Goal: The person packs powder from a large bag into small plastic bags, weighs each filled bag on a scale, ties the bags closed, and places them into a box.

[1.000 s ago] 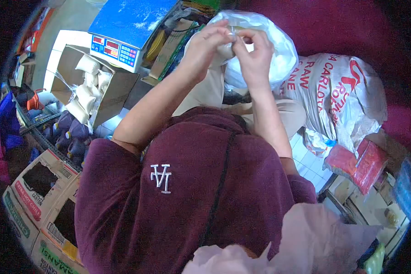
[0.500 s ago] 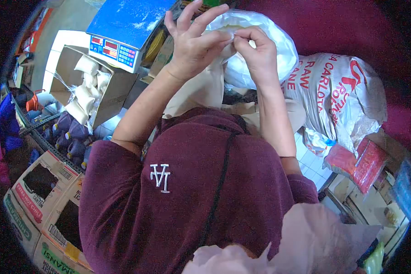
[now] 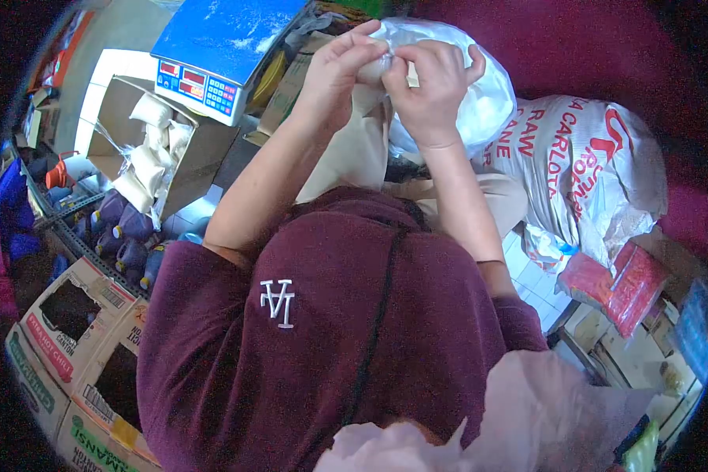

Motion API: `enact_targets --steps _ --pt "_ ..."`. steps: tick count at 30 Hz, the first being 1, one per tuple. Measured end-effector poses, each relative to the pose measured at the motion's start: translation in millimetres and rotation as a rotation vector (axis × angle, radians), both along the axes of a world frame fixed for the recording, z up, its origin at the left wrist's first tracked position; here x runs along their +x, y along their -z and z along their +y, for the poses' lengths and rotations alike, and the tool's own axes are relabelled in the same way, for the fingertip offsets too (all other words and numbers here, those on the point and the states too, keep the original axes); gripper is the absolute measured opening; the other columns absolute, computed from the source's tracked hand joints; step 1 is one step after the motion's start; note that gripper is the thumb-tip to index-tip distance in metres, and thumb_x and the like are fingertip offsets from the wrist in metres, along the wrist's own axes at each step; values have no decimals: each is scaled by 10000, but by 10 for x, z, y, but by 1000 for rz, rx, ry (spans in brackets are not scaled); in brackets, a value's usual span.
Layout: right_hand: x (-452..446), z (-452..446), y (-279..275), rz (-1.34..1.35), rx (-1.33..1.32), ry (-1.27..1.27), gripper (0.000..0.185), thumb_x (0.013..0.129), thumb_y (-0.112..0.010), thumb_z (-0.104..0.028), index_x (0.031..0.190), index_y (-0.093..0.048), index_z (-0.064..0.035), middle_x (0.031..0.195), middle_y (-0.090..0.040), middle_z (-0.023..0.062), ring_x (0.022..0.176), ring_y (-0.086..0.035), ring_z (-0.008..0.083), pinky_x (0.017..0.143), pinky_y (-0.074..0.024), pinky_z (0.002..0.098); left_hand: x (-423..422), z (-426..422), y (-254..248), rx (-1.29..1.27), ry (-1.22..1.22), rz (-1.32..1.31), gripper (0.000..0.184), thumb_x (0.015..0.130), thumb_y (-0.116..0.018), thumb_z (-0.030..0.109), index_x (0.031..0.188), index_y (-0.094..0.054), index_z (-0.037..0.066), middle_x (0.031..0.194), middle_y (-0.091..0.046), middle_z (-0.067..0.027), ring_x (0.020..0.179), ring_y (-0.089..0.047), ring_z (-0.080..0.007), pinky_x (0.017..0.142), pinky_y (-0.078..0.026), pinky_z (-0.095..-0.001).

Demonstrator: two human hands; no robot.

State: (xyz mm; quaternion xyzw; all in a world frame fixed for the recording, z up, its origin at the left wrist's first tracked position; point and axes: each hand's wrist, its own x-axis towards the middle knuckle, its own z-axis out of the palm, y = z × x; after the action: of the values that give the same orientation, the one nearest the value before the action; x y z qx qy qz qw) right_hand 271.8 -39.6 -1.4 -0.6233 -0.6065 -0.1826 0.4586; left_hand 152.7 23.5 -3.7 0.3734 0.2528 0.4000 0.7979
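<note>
At the top centre my left hand (image 3: 337,75) and my right hand (image 3: 433,88) meet, fingertips close together. Both pinch the gathered clear neck of a small plastic bag (image 3: 376,69), whose pale body shows partly between them. My fingers hide much of it, so how the neck is twisted or knotted cannot be made out. Right behind my hands stands a large white plastic sack (image 3: 484,86) with its mouth open.
A blue-topped digital scale (image 3: 212,35) is at upper left. Beside it, a cardboard box (image 3: 200,161) holds several filled white bags (image 3: 145,165). A printed raw sugar sack (image 3: 578,157) stands right, above red packets (image 3: 625,283). Cut cartons (image 3: 71,315) and dark bottles (image 3: 130,224) sit left.
My left hand's raised fingers have folded in toward the bag's neck. My right hand has turned and shifted slightly left, its outer fingers lifting away from the pinch.
</note>
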Motion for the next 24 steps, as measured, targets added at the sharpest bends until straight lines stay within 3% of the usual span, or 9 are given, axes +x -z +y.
enact_targets --steps 7,9,12,19,21,24 --pt "207 4 -225 -123 -131 -174 70 743 -657 -210 783 -634 -157 793 -572 -20 823 -570 181 964 -219 517 -1 37 32 -11 5 -12 98 778 -684 144 809 -672 51 1269 -515 -86 1022 -551 -153 885 -413 -301" --pt "220 -68 -359 -39 -312 -269 117 762 -674 -254 779 -644 -142 778 -574 -22 822 -576 172 969 -207 514 -9 41 82 106 19 30 107 790 -677 154 813 -666 50 1279 -509 -91 1012 -554 -155 884 -413 -293" --pt "289 -54 -297 117 -404 -287 162 768 -683 -285 760 -643 -128 765 -575 -28 813 -574 164 985 -193 487 -4 -14 49 61 55 11 118 795 -673 160 831 -662 48 1287 -500 -102 1027 -547 -163 890 -410 -297" --pt "77 -92 -290 323 -165 -288 155 782 -669 -268 742 -633 -123 789 -593 -19 835 -572 168 985 -210 454 40 10 38 21 32 -8 118 800 -666 154 803 -632 41 1267 -503 -104 1043 -542 -158 895 -409 -301" --pt "85 -68 -309 373 -83 -261 152 792 -663 -275 781 -654 -123 783 -625 12 837 -591 193 957 -255 463 37 8 10 69 23 18 114 799 -666 146 790 -619 42 1284 -488 -123 1073 -529 -165 902 -406 -308" --pt "43 -89 -653 150 -222 -166 187 792 -681 -248 901 -642 -101 863 -617 6 882 -584 194 998 -250 462 43 -17 -16 44 53 28 121 786 -678 152 785 -622 45 1308 -470 -144 1116 -505 -181 924 -392 -317"
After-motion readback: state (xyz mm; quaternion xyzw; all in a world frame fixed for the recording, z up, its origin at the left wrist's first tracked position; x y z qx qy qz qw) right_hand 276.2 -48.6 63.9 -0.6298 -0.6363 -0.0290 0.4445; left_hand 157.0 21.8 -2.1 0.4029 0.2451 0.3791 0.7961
